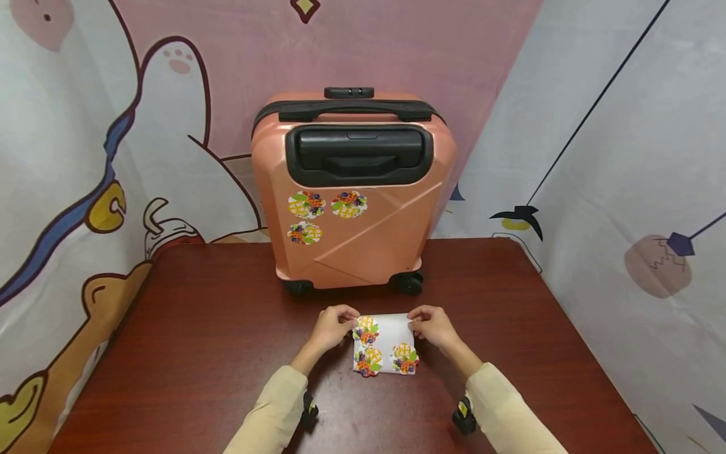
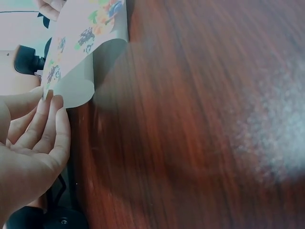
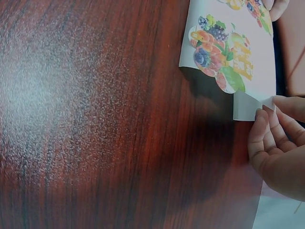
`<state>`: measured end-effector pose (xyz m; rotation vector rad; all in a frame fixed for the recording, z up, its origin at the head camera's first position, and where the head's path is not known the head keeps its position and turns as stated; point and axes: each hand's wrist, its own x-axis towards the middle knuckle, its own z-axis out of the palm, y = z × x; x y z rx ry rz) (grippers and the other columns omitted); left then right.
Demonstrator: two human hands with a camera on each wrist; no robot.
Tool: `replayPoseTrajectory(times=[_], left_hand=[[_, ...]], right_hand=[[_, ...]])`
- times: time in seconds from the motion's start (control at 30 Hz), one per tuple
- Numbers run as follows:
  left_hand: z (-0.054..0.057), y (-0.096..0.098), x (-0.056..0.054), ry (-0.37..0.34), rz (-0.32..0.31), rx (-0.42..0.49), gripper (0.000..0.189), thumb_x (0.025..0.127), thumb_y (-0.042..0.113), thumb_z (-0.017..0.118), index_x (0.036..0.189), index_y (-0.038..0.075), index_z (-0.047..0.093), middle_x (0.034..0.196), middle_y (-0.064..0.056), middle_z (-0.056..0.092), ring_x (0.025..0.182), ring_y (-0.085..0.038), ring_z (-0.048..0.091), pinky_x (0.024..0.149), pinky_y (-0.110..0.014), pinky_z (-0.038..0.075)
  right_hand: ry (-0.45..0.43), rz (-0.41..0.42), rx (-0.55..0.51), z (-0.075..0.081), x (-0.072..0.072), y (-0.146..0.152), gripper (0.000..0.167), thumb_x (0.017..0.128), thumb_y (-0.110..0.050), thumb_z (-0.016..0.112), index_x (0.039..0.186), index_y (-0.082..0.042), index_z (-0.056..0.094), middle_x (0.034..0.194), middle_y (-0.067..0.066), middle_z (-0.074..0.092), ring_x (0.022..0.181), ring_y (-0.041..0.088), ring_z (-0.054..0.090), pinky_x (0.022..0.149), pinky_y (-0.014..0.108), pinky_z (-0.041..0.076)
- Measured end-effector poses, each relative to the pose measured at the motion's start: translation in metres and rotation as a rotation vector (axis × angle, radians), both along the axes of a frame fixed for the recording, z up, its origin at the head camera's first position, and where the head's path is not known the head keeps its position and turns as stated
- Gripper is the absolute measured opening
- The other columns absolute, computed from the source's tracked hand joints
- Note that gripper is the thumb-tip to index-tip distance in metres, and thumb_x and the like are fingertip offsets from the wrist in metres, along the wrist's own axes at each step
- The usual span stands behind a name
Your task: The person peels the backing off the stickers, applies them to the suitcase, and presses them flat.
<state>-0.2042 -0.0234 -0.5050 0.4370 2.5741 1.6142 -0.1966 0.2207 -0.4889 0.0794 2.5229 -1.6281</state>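
Note:
Between the two hands is a white sticker sheet (image 1: 391,334) bearing three fruit-print stickers, two down its left side and one at the lower right. My left hand (image 1: 331,328) pinches the sheet's upper left corner between thumb and fingertips, which the left wrist view shows close up. At the upper right corner my right hand (image 1: 433,326) pinches the paper the same way. The sheet's backing curls under itself, as the left wrist view shows. Behind it stands an orange suitcase (image 1: 363,246), upright, with three similar fruit stickers (image 1: 306,205) on its left front.
The suitcase stands at the back of a dark red wooden table (image 1: 187,353), its black wheels (image 1: 409,284) near the sheet's far side. Cartoon-printed cloth (image 1: 595,126) hangs behind and at both sides. Black wrist devices (image 1: 464,416) sit below the forearms.

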Motion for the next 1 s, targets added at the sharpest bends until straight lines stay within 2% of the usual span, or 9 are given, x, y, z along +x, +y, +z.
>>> replayPoseTrajectory(times=[0.07, 0.1, 0.2, 0.3, 0.33, 0.37, 0.67, 1.0], left_hand=[[-0.001, -0.001, 0.001, 0.02, -0.005, 0.02, 0.006, 0.084, 0.004, 0.064, 0.089, 0.002, 0.066, 0.08, -0.006, 0.064, 0.066, -0.013, 0.058, 0.055, -0.025, 0.048], [-0.008, -0.002, -0.002, 0.055, -0.018, 0.037, 0.006, 0.085, 0.007, 0.064, 0.089, 0.004, 0.066, 0.078, -0.005, 0.064, 0.064, -0.012, 0.057, 0.053, -0.024, 0.047], [-0.008, -0.003, -0.001, 0.073, -0.026, 0.062, 0.005, 0.085, 0.008, 0.064, 0.087, 0.005, 0.066, 0.076, -0.003, 0.063, 0.063, -0.011, 0.058, 0.053, -0.025, 0.048], [-0.008, -0.002, -0.002, 0.053, -0.014, 0.051, 0.004, 0.085, 0.007, 0.064, 0.087, 0.005, 0.066, 0.076, -0.003, 0.064, 0.063, -0.012, 0.058, 0.054, -0.025, 0.048], [-0.001, -0.002, 0.001, 0.026, -0.003, 0.037, 0.004, 0.084, 0.004, 0.064, 0.087, 0.003, 0.066, 0.077, -0.004, 0.064, 0.063, -0.014, 0.058, 0.055, -0.026, 0.049], [-0.001, -0.001, 0.001, 0.02, 0.0, 0.028, 0.004, 0.083, 0.003, 0.064, 0.087, 0.003, 0.066, 0.077, -0.005, 0.064, 0.063, -0.014, 0.058, 0.055, -0.026, 0.048], [0.004, 0.0, 0.001, 0.026, 0.014, -0.002, 0.003, 0.083, 0.003, 0.065, 0.086, 0.002, 0.066, 0.077, -0.005, 0.064, 0.064, -0.014, 0.058, 0.055, -0.024, 0.046], [0.006, 0.0, 0.001, 0.043, 0.022, -0.005, 0.007, 0.081, 0.004, 0.067, 0.084, -0.001, 0.065, 0.074, -0.005, 0.063, 0.062, -0.01, 0.055, 0.054, -0.024, 0.046]], right_hand=[[0.002, 0.001, -0.001, 0.0, 0.0, 0.0, 0.012, 0.077, 0.007, 0.063, 0.089, 0.009, 0.063, 0.066, 0.006, 0.058, 0.055, 0.019, 0.054, 0.053, 0.032, 0.049], [0.002, 0.001, -0.001, 0.001, -0.001, 0.0, 0.012, 0.077, 0.007, 0.063, 0.089, 0.009, 0.063, 0.066, 0.006, 0.058, 0.055, 0.02, 0.054, 0.053, 0.033, 0.049], [0.002, 0.002, -0.001, 0.002, -0.001, 0.0, 0.012, 0.077, 0.007, 0.064, 0.089, 0.009, 0.063, 0.066, 0.006, 0.058, 0.056, 0.02, 0.054, 0.055, 0.035, 0.049], [0.002, 0.004, -0.003, 0.003, 0.0, 0.0, 0.012, 0.078, 0.007, 0.064, 0.089, 0.009, 0.063, 0.067, 0.006, 0.058, 0.056, 0.02, 0.054, 0.056, 0.036, 0.05], [0.003, 0.006, -0.004, 0.003, 0.0, 0.0, 0.012, 0.078, 0.007, 0.064, 0.089, 0.009, 0.063, 0.067, 0.006, 0.058, 0.055, 0.02, 0.054, 0.056, 0.036, 0.05], [0.004, 0.007, -0.006, 0.003, 0.0, 0.0, 0.012, 0.078, 0.006, 0.064, 0.089, 0.01, 0.063, 0.068, 0.007, 0.058, 0.055, 0.019, 0.053, 0.056, 0.035, 0.05], [0.0, 0.01, -0.019, 0.004, 0.001, 0.0, 0.013, 0.077, 0.008, 0.065, 0.09, 0.011, 0.062, 0.066, 0.006, 0.057, 0.054, 0.015, 0.052, 0.055, 0.032, 0.049], [0.003, 0.003, -0.017, 0.002, 0.001, -0.001, 0.013, 0.078, 0.01, 0.063, 0.09, 0.013, 0.061, 0.066, 0.005, 0.056, 0.056, 0.017, 0.053, 0.058, 0.039, 0.051]])
